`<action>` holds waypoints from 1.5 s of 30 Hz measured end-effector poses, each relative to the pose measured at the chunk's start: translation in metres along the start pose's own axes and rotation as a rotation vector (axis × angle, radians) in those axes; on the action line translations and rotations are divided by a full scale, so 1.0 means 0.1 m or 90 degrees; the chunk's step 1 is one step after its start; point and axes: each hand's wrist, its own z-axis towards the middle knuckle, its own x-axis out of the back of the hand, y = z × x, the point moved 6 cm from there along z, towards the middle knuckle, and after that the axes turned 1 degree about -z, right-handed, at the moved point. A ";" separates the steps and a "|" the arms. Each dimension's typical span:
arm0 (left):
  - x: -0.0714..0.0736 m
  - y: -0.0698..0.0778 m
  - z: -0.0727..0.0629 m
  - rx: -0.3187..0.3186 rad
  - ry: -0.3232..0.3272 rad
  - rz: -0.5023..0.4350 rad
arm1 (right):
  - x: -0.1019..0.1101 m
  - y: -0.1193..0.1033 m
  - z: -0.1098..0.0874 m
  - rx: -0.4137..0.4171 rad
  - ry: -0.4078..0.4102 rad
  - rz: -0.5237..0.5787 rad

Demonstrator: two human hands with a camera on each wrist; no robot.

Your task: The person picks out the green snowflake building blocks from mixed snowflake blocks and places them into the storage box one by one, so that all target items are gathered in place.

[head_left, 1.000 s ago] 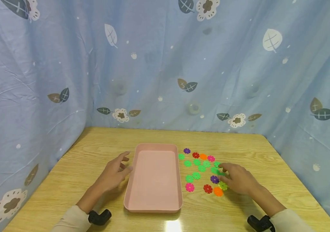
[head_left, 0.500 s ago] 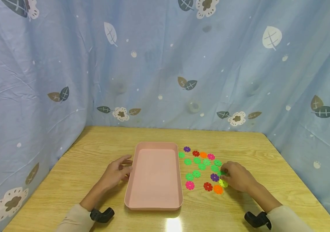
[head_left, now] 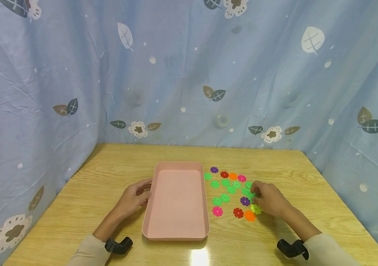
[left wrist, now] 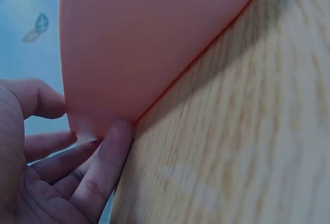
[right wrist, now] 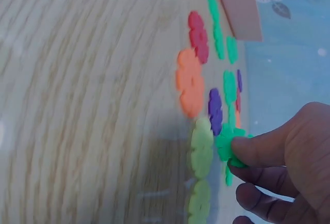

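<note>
A pink rectangular tray [head_left: 177, 207] lies on the wooden table. At its left side, my left hand [head_left: 132, 199] touches the outer wall with loosely bent fingers [left wrist: 111, 144]. To the tray's right are several flat, notched, flower-shaped plastic discs. My right hand [head_left: 270, 199] is at their right edge; in the right wrist view its thumb and a finger pinch a green flower-shaped disc [right wrist: 225, 144], which is tilted up. Yellow-green discs [right wrist: 201, 149] lie close by, with a purple disc [head_left: 245, 201] just left of the hand. The fingers partly cover the pinched disc.
Red [head_left: 238, 213], orange [head_left: 250, 216] and pink discs [head_left: 217, 211] lie in the near row, with green discs [head_left: 231, 190] further back. A blue patterned curtain [head_left: 182, 74] hangs behind and beside the table [head_left: 125, 159].
My right hand has closed its thumb and finger on a green disc at the right edge of the group. My left hand has moved slightly right, against the tray.
</note>
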 end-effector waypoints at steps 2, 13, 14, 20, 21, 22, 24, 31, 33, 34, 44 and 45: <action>0.00 0.00 0.00 0.000 0.001 -0.001 | 0.02 -0.02 0.02 0.006 0.019 0.014; 0.01 -0.02 -0.01 -0.026 -0.009 -0.015 | -0.02 -0.33 0.20 0.029 0.076 0.102; 0.01 -0.02 -0.01 -0.029 -0.009 -0.016 | -0.03 -0.37 0.21 0.030 0.073 0.111; 0.00 -0.03 -0.03 -0.048 -0.016 -0.036 | -0.05 -0.60 0.31 0.048 0.073 0.162; 0.00 -0.03 -0.03 -0.049 -0.018 -0.038 | -0.05 -0.64 0.33 0.052 0.076 0.171; 0.00 -0.03 -0.03 -0.048 -0.017 -0.040 | -0.04 -0.68 0.35 0.058 0.077 0.183; 0.00 -0.03 -0.04 -0.046 -0.015 -0.040 | -0.05 -0.76 0.39 0.066 0.076 0.202; 0.01 0.00 -0.06 -0.065 -0.020 -0.040 | -0.10 -0.97 0.56 0.047 0.066 0.262; 0.01 0.00 -0.06 -0.073 -0.028 -0.045 | -0.13 -1.01 0.60 0.042 0.065 0.285; 0.00 0.00 -0.06 -0.075 -0.030 -0.049 | -0.14 -1.04 0.62 0.039 0.064 0.296; -0.01 -0.01 -0.06 -0.062 -0.019 -0.034 | -0.34 -1.26 0.84 0.029 0.052 0.398; -0.01 -0.01 -0.06 -0.060 -0.018 -0.034 | -0.36 -1.29 0.85 0.027 0.051 0.408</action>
